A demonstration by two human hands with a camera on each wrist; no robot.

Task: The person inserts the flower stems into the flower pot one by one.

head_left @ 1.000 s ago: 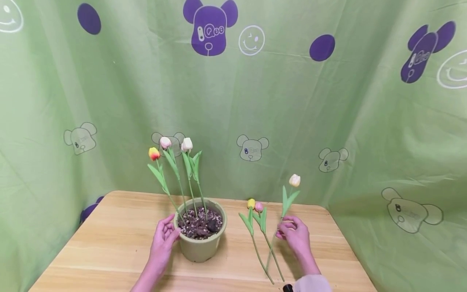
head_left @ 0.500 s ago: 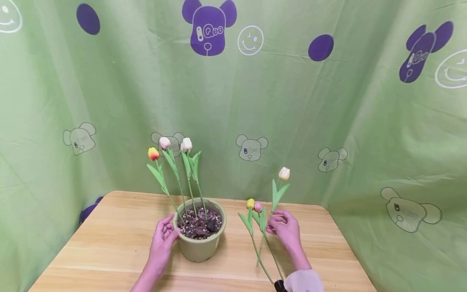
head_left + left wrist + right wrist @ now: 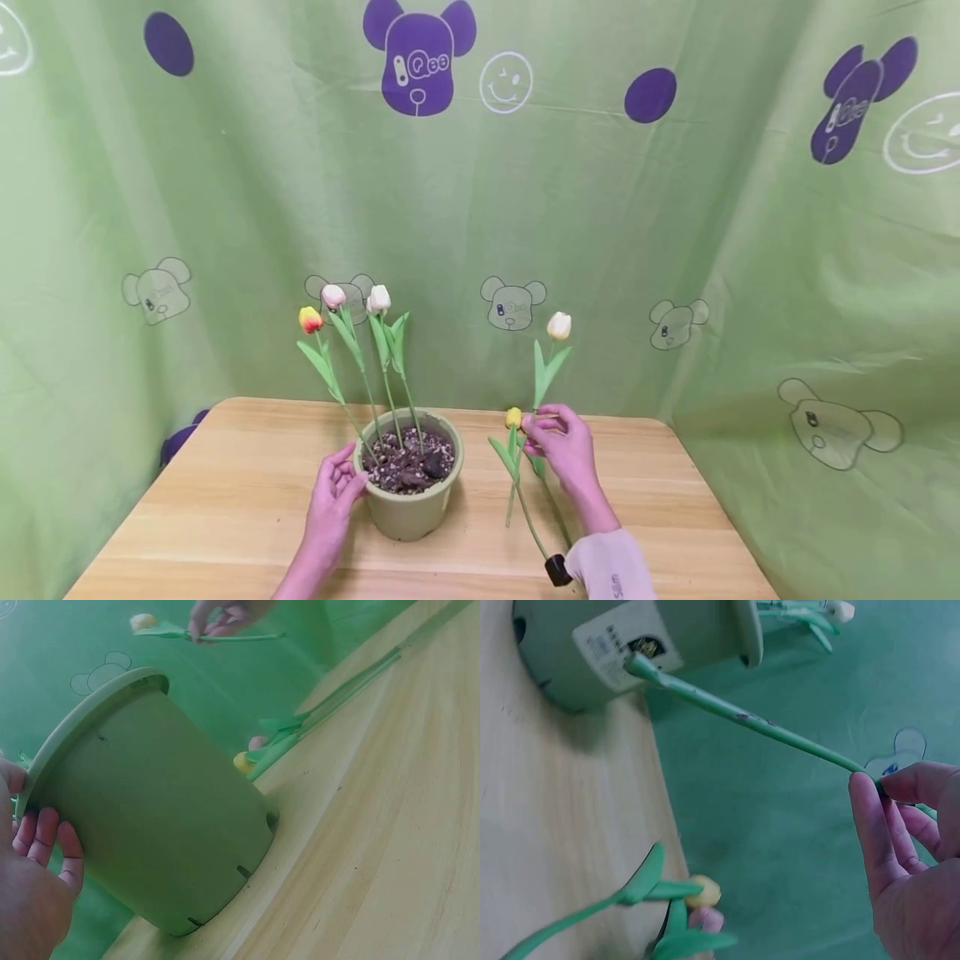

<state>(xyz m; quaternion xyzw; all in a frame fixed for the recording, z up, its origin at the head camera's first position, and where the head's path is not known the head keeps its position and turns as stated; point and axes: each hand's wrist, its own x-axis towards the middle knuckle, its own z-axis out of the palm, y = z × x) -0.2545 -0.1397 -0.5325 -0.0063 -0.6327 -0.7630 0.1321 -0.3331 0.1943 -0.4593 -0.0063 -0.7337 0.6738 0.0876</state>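
**Cream tulip held upright beside the pot**

Green curtain printed with purple bears is hanging behind a wooden table [image 3: 225, 500]. Toward the left of it, the left hand [image 3: 335, 492] is resting against the side of the green pot [image 3: 410, 508], fingers relaxed and touching the rim, not curled round it. Three tulips [image 3: 352, 333] are standing in the pot's gravel. Just right of the pot, two more tulips, one yellow [image 3: 513, 417] and one pink, are lying on the table, stems pointing at the near edge. Above them the right hand [image 3: 564, 446] is pinching the stem of the cream tulip [image 3: 558, 325] between thumb and fingertips. That stem is standing nearly upright, bloom up, its lower end pointing down at the table. The pot is lying to the left of this hand, so the right hand is carrying the flower while the left is nearer the pot.
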